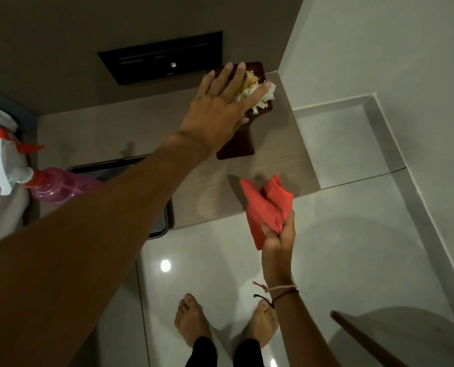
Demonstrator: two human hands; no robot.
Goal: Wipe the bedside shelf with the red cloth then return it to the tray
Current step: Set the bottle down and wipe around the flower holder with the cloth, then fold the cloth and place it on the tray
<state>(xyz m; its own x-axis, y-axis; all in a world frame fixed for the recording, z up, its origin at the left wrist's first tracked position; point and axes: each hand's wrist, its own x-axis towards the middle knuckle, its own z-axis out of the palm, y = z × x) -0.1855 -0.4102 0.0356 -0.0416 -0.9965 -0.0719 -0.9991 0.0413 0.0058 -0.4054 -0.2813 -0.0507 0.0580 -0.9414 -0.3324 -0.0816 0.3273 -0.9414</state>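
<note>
The bedside shelf is a pale wood surface against the wall. My right hand is shut on the red cloth, holding it bunched just past the shelf's front edge, above the floor. My left hand reaches far across the shelf with fingers spread, resting on top of a dark brown vase that holds white flowers. The dark metal tray lies on the shelf's near left part, mostly hidden under my left forearm.
A pink spray bottle with a white and red trigger lies at the left by the tray. A black switch panel is set in the wall behind the shelf. My bare feet stand on glossy floor tiles. A wooden edge juts in bottom right.
</note>
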